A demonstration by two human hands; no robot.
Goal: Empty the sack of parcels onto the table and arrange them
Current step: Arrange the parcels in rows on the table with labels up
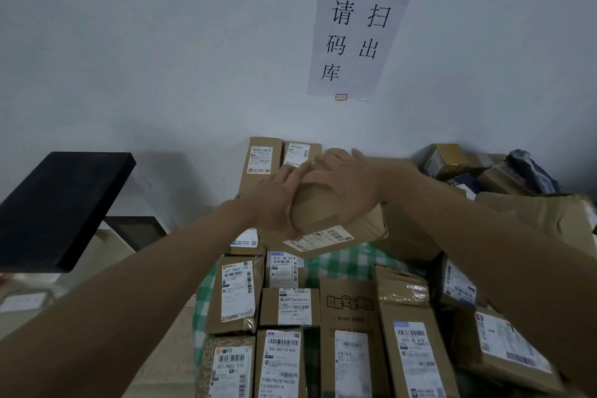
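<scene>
Hands gripping one brown parcel (318,207) above the table: left hand (274,200) curled round its near-left corner, right hand (342,181) clasped over its top. Labelled boxes (349,333) lay in rows on the green checked cloth (352,263); a loose heap (484,171) sat at far right.

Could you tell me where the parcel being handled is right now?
Mid-frame in the head view, the parcel is held by both hands, left hand, right hand, above the green checked cloth.

Wall sign (355,32) reads 请扫码出库; parcel label (282,349) reads 502-602-12-815.
</scene>
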